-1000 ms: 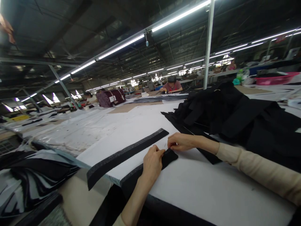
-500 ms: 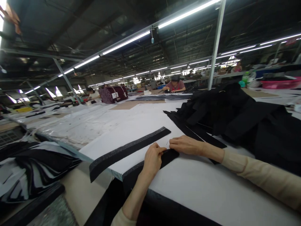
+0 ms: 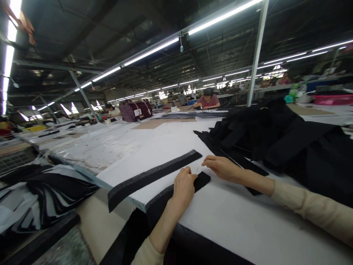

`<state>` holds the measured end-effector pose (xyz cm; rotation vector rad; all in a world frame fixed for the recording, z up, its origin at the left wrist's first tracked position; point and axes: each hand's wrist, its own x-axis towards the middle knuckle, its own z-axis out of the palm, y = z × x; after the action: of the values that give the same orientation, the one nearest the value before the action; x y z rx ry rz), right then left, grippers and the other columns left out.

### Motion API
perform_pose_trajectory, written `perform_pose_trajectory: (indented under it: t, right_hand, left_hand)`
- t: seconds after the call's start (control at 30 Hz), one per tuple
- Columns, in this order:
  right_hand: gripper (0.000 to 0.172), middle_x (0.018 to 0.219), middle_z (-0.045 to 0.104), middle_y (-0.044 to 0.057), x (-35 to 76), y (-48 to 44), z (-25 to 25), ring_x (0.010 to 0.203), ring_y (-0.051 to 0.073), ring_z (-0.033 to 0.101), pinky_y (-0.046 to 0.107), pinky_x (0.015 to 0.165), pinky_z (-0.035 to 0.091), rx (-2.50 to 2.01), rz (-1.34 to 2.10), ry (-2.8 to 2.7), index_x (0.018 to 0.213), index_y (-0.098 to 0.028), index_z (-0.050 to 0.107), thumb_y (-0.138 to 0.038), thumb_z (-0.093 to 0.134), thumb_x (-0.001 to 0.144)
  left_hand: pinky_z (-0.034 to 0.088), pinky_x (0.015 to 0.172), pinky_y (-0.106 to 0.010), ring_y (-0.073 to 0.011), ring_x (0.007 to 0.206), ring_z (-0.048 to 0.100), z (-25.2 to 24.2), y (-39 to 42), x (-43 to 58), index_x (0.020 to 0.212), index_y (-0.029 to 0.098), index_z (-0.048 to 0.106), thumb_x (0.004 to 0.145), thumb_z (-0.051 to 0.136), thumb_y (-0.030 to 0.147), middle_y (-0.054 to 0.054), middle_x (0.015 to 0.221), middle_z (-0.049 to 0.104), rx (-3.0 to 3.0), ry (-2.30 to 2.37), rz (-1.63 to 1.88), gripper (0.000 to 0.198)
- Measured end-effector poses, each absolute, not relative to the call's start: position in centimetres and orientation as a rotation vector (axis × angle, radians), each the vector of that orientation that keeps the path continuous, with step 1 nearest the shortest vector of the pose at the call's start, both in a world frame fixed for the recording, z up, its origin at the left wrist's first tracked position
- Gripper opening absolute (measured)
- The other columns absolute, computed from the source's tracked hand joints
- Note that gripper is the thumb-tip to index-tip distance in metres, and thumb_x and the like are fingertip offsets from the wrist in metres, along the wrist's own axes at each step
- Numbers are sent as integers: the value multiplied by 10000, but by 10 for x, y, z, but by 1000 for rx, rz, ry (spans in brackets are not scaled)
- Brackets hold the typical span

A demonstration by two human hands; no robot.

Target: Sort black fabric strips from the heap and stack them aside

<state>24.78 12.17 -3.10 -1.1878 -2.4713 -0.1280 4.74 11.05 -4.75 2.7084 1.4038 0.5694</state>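
A black fabric strip (image 3: 202, 179) lies over the table's near edge, its left end hanging down. My left hand (image 3: 184, 186) is on this strip, with thumb and fingers closed at its upper edge. Just beyond the strip's far end, my right hand (image 3: 222, 168) hovers low with its fingertips pinched together. Whatever the pinch holds, if anything, is too small to make out. A short thin line shows on the white surface between both hands. Above them lies a second black strip (image 3: 157, 176) with a greyish band along its upper edge; its left end droops over the edge too.
A big heap of black fabric pieces (image 3: 278, 132) covers the right of the white table (image 3: 234, 217). Layered black and white pieces (image 3: 52, 195) sit lower left. Farther back are a maroon bundle (image 3: 135, 111), a person (image 3: 208, 100) bent over work, and a pink basket (image 3: 333, 99).
My right hand has drawn back slightly from the strip's end, opening a gap to my left hand. My left hand has shifted a little to the right. The view has turned slightly.
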Motion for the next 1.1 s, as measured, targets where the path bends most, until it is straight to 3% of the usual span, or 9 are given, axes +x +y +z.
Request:
perform_pose_trajectory:
  t: [0.27, 0.47, 0.9, 1.03, 1.1]
  right_hand:
    - [284, 942, 611, 92, 235, 117, -44, 861, 186, 585, 302, 785, 464, -1222, 145, -2431, 973, -157, 626, -87, 386, 838]
    - [301, 1004, 588, 85, 242, 118, -50, 897, 180, 571, 301, 821, 455, -1186, 155, -2449, 1025, -164, 614, -101, 372, 858]
    - [425, 1116, 551, 78, 233, 114, -41, 950, 190, 551, 319, 849, 444, -1257, 182, -2569, 1105, -209, 600, -39, 362, 796]
    - [462, 1126, 544, 77, 233, 114, -42, 983, 186, 539, 309, 868, 439, -1252, 169, -2555, 1131, -206, 584, -19, 354, 777]
    - [449, 1125, 544, 83, 234, 114, -42, 975, 184, 544, 311, 866, 443, -1244, 184, -2547, 1139, -202, 577, -29, 352, 792]
  left_hand:
    - [425, 757, -287, -193, 888, 519, -39, 117, 70, 995, 245, 671, 838, 399, 102, -59, 893, 555, 2623, 1462, 523, 345]
    - [418, 736, -251, -156, 821, 555, -47, 106, 17, 994, 273, 672, 821, 481, 121, -7, 832, 583, 2500, 1428, 653, 299]
    - [427, 734, -261, -156, 845, 527, -56, 94, -30, 961, 261, 686, 867, 402, 116, -26, 860, 599, 2562, 1364, 782, 332]
    - [434, 762, -252, -148, 840, 560, -40, 101, -42, 944, 219, 682, 864, 455, 223, -20, 893, 619, 2333, 1201, 742, 241]
    - [438, 739, -253, -146, 805, 569, -30, 106, -45, 914, 195, 684, 887, 416, 294, -26, 887, 628, 2263, 1192, 750, 287]
